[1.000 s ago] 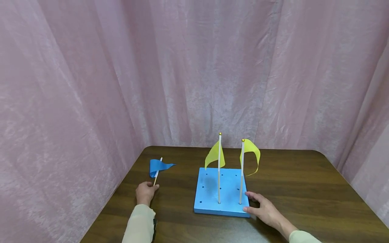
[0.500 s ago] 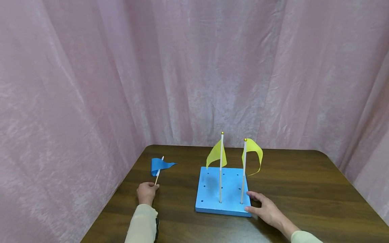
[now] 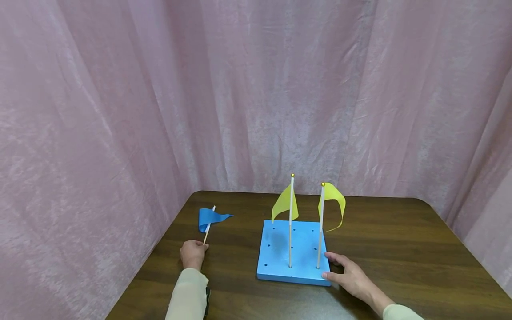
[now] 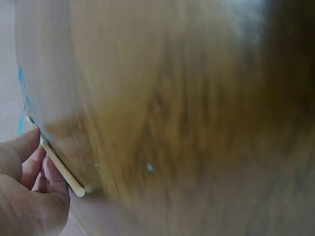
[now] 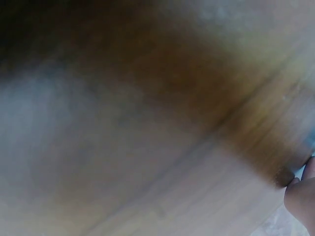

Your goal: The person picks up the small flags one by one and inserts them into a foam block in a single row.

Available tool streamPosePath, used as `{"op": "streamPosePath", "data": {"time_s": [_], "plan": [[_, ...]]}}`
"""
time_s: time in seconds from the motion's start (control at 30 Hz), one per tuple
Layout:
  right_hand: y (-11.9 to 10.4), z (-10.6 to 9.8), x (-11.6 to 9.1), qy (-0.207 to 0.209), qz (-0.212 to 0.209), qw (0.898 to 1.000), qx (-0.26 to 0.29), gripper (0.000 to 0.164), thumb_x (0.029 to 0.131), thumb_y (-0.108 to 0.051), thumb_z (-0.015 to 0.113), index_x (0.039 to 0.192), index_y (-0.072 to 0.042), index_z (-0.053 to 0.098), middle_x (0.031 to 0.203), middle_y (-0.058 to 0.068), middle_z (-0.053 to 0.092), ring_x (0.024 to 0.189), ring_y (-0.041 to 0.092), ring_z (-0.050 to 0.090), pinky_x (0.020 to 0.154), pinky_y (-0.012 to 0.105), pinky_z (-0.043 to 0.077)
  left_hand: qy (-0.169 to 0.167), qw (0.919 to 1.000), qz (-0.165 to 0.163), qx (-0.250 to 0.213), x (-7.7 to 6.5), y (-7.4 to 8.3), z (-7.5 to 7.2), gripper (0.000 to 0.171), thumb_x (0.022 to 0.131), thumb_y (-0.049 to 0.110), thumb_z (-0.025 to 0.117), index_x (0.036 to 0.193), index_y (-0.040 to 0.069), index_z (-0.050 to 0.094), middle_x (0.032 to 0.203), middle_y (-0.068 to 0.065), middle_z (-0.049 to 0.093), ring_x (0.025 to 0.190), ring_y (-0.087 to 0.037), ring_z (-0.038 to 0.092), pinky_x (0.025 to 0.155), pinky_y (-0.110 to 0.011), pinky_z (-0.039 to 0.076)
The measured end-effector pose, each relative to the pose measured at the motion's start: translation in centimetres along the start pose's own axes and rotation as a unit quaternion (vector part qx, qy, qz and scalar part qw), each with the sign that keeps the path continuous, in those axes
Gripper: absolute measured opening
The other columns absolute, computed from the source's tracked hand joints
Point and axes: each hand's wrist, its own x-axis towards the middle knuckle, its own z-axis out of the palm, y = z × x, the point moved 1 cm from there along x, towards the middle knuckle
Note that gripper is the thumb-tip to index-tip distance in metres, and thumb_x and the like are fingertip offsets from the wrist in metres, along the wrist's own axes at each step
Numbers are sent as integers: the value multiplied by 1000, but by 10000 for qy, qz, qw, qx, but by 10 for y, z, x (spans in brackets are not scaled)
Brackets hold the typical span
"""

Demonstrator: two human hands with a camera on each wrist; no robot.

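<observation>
My left hand [image 3: 193, 254] rests low over the table's left side and pinches the thin wooden stick [image 4: 64, 169] of a small blue flag [image 3: 209, 217] between thumb and fingers. The flag lies slanting away from the hand, with its pointed tip to the right. A light blue square board [image 3: 276, 255] with several small holes sits mid-table. Two yellow flags, one on the left [image 3: 285, 203] and one on the right [image 3: 335, 195], stand upright in its front row. My right hand [image 3: 352, 276] touches the board's right edge with relaxed, spread fingers, thumb at the front corner.
The brown wooden table [image 3: 400, 249] has rounded far corners. Pink curtains [image 3: 256, 98] hang behind it and along both sides. Gold balls cap the yellow flags' poles, which rise well above the board.
The scene has shifted slightly to the right in the head view since the earliest frame. Both hands, the board and the flags otherwise hold their places.
</observation>
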Motion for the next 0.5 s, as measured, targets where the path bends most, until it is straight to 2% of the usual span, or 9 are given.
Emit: {"op": "streamPosePath", "data": {"time_s": [0.27, 0.5], "plan": [[1, 0, 0, -9, 3, 10000, -86, 71, 82, -36, 82, 139, -4, 55, 131, 14, 59, 126, 35, 50, 105, 62, 33, 154, 9999, 12, 61, -3, 4, 1, 16, 86, 6, 73, 87, -10, 72, 86, -25, 68, 88, -46, 61, 81, -55, 47], [-1, -1, -2, -17, 42, 9999, -143, 71, 82, -39, 81, 138, -5, 56, 131, 15, 59, 125, 36, 50, 104, 63, 34, 503, 9983, 195, 221, -6, 6, 0, 13, 84, 2, 69, 81, -11, 70, 85, -29, 67, 86, -51, 61, 79, -58, 49]]}}
